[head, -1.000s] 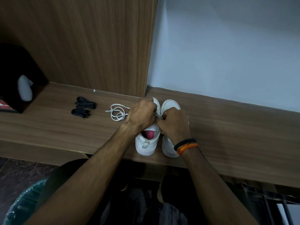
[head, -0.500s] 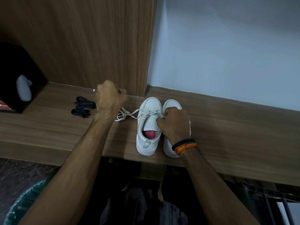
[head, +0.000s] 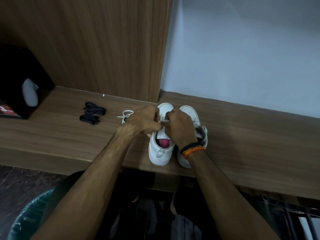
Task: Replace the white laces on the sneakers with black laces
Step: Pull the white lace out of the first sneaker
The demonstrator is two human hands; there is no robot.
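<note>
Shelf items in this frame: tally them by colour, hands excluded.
White: 3, left sneaker, right sneaker, loose white lace
Black: 3, two black lace bundles, black box
Total: 6

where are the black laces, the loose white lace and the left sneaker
black laces (head: 92, 113), head view, on the gap-side edge of the two bundles
loose white lace (head: 126, 113), head view, on its coil beside the left hand
left sneaker (head: 160, 153), head view, on its heel

Wood tabletop (head: 60, 135) w/ black box (head: 20, 80) far left, grey rounded object (head: 30, 94) against it. Wood panel (head: 103, 45) behind, pale wall (head: 242, 49) right. Green bin (head: 26, 215) near left on floor.
</note>
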